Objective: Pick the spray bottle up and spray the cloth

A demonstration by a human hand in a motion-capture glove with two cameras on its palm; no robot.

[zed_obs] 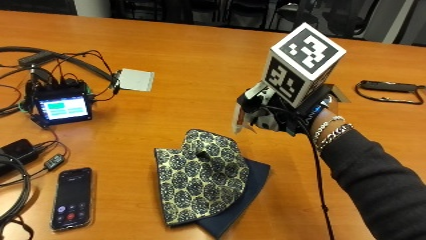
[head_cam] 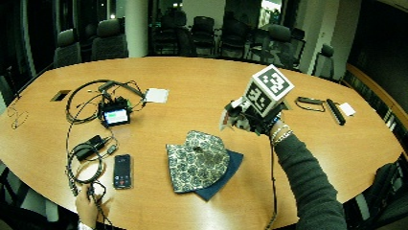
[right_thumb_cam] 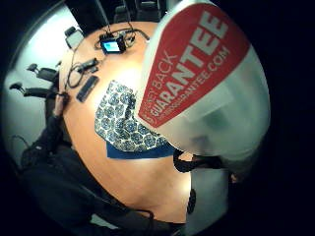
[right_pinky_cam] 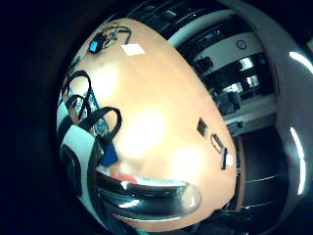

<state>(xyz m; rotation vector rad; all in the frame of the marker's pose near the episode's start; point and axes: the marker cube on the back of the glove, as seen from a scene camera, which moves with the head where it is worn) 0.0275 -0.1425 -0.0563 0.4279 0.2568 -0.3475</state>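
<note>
One hand at work: the gloved right hand (zed_obs: 283, 115) is raised above the worktop (zed_obs: 200, 55), reaching in from the person's side.
Grip: curled round the spray bottle (zed_obs: 241, 116), judging from the outside view, where a white-and-red piece pokes out of the hand toward the cloth; the fingers themselves are mostly hidden behind the glove's gear.
Bottle up close: in the thumb side palm view the bottle's body with its red label (right_thumb_cam: 197, 64) fills much of the picture, so it sits right against the palm.
Cloth: a patterned cloth (zed_obs: 200, 175) lies partly folded on the worktop, on top of a dark blue cloth (zed_obs: 249, 187) whose edge shows beneath it.
Key relation: the cloth lies below the hand and a little toward the phone's side; the bottle is off the worktop and apart from the cloth. The end that pokes out faces the cloth's side, though I cannot tell whether that end is the nozzle.
Stage, as I judge it: pick-up done, spraying not yet visible; no mist or wet patch can be made out.
Next move calls for: nozzle aimed down at the patterned cloth, then the trigger squeezed.
Nearby: a phone (zed_obs: 72, 197), a small screen device (zed_obs: 63, 108) with cables, and a pale card (zed_obs: 136, 80).
</note>
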